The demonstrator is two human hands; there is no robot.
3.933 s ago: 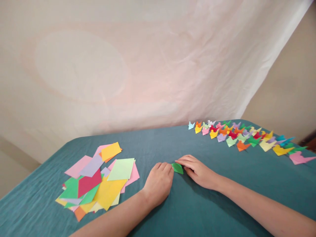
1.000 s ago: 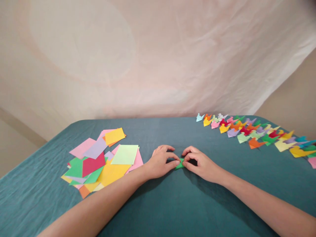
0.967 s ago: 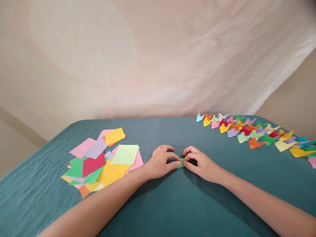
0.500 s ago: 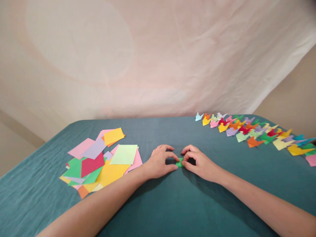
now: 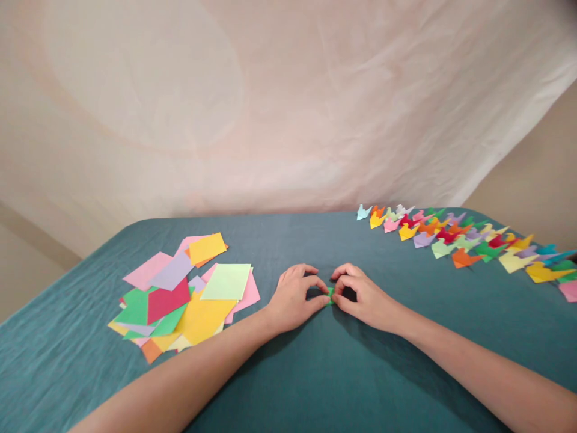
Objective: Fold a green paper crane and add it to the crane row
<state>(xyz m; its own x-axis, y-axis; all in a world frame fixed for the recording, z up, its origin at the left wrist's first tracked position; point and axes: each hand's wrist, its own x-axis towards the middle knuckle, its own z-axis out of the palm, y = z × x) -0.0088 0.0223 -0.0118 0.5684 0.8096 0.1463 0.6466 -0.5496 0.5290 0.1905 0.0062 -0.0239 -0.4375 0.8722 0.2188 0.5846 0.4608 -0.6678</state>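
A small folded piece of green paper [image 5: 330, 295] is at the middle of the table, mostly hidden by fingertips. My left hand [image 5: 298, 299] pinches its left side between thumb and forefinger, the other fingers curled above. From the right, my right hand [image 5: 363, 296] grips the opposite side with thumb and forefinger. Both hands rest low over the cloth, their fingertips almost meeting. The exact shape of the folded paper cannot be made out.
Left of my hands lies a loose pile of coloured paper squares [image 5: 207, 316]. Several folded paper birds [image 5: 466, 258] stand in rows at the back right. A dark green cloth [image 5: 288, 385] covers the table, and a pale draped sheet [image 5: 279, 108] hangs behind it.
My left thumb and fingertips have shifted slightly right, closing onto the green paper and covering more of it. My right hand has barely moved.
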